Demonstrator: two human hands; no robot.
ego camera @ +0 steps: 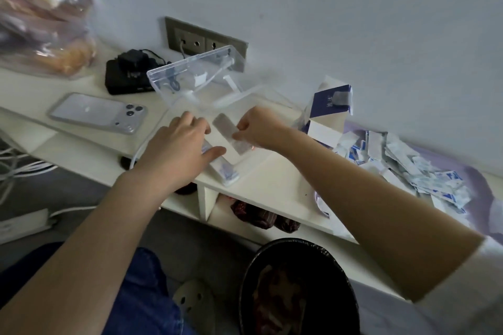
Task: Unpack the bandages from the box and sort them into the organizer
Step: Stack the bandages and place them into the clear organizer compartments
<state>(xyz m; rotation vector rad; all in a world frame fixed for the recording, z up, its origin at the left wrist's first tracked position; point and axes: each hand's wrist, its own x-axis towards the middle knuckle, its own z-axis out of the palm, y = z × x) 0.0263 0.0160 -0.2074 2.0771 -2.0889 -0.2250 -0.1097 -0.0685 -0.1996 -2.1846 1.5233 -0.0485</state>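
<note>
A clear plastic organizer (272, 106) lies on the white shelf with its lid (190, 73) standing open behind it. My right hand (258, 128) pinches a grey unwrapped bandage strip (231, 133) over the organizer. My left hand (182, 144) rests with fingers spread on the organizer's left side, above a stack of wrapped bandages (226, 171) lying in it. The torn blue-and-white bandage box (329, 109) stands to the right. Beyond it lies a heap of blue-and-white bandage wrappers (408, 166).
A phone (98, 113) lies face down at left, behind it a black charger (128, 73) and a wall socket (201, 41). A plastic bag of food (46, 22) sits far left. Below the shelf stands a black bin (299, 288); cables (21, 171) hang at left.
</note>
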